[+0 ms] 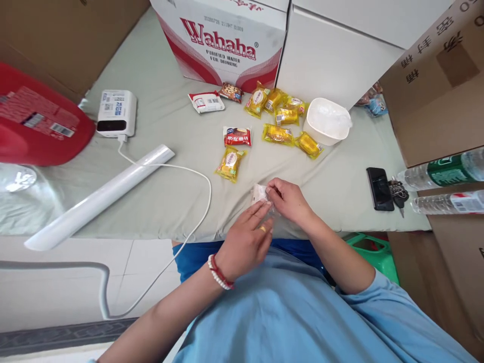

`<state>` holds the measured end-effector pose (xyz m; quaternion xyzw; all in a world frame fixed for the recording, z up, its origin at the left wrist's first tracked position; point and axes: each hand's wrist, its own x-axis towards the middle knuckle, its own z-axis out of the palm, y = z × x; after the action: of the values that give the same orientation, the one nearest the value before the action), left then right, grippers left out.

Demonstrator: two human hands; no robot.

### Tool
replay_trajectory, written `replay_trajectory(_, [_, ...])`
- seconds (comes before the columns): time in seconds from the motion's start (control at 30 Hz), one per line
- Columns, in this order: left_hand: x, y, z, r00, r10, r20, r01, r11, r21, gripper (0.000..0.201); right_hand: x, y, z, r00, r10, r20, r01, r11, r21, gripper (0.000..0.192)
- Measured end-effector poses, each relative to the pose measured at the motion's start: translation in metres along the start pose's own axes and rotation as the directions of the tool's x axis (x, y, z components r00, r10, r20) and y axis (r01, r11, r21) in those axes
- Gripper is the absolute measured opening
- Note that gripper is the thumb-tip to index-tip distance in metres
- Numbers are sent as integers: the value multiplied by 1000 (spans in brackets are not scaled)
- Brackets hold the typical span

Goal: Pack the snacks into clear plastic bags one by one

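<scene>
Near the front edge of the cloth-covered surface lies a small white packet [259, 192] with thin clear film at its right side. My left hand [247, 234], wearing a ring and bracelets, presses its fingertips on the near side of this packet. With thumb and index finger pinched, my right hand [289, 200] grips the packet's right edge. What exactly is inside cannot be made out. Just beyond are a yellow snack packet [231, 164] and a red-and-white snack packet [237, 136].
Several yellow packets [278, 134] lie by a white tub [327, 122] holding clear plastic. A Wahaha carton [227, 45] stands behind. At left are a white power bank [117, 113] with cable and a plastic roll [102, 196]; at right, a phone [380, 189] beside keys [399, 191].
</scene>
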<state>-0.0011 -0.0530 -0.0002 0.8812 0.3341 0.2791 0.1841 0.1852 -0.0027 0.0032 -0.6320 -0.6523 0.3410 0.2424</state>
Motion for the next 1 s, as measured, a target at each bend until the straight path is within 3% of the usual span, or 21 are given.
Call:
replay_trajectory(0.03, [-4, -5, -2, 993, -90, -75, 88, 996, -34, 25, 0, 1, 0, 1000, -20, -9, 20, 1000, -18, 15])
replay_trajectory(0.1, [-8, -15, 0, 924, -333, -185, 332, 942, -37, 26, -2, 2, 1, 998, -58, -15, 57, 998, -29, 15])
replay_trajectory(0.17, [-5, -24, 7, 835, -523, -170, 533, 846, 16, 33, -4, 3, 2, 997, -79, -19, 79, 997, -14, 16])
replay_trajectory(0.2, [-1, -28, 12, 811, -573, -118, 581, 812, 50, 38, -6, 3, 3, 996, -83, -25, 83, 997, 1, 16])
replay_trajectory(0.27, [9, -32, 21, 792, -611, -8, 609, 788, 90, 42, -10, 4, 4, 996, -78, -36, 79, 996, 45, 17])
replay_trajectory(0.33, [18, -33, 28, 774, -633, 33, 629, 773, 78, 39, -15, 5, 5, 998, -55, -41, 59, 992, 108, 16])
replay_trajectory(0.43, [25, -27, 32, 755, -656, 5, 656, 754, -22, 33, -26, 8, 5, 1000, 14, -28, -7, 969, 245, 17])
replay_trajectory(0.53, [26, -16, 35, 765, -642, -58, 629, 763, -152, 35, -38, 14, 4, 994, 101, -41, -76, 915, 396, 20])
replay_trajectory(0.63, [27, -6, 42, 780, -611, -137, 571, 784, -244, 37, -50, 20, 0, 981, 189, -52, -130, 826, 549, 27])
replay_trajectory(0.7, [29, 0, 48, 818, -532, -217, 481, 841, -250, 38, -56, 21, -5, 969, 242, -41, -161, 752, 639, 34])
replay_trajectory(0.83, [31, 8, 59, 920, -146, -364, 140, 989, -44, 37, -68, 23, -14, 948, 317, 34, -218, 568, 794, 43])
replay_trajectory(0.93, [30, 14, 66, 951, 120, -286, -110, 993, 50, 26, -74, 30, -14, 923, 379, 71, -260, 474, 842, 47])
replay_trajectory(1.0, [28, 18, 68, 966, 185, -182, -187, 982, 5, 18, -75, 39, -12, 896, 441, 60, -286, 468, 836, 49])
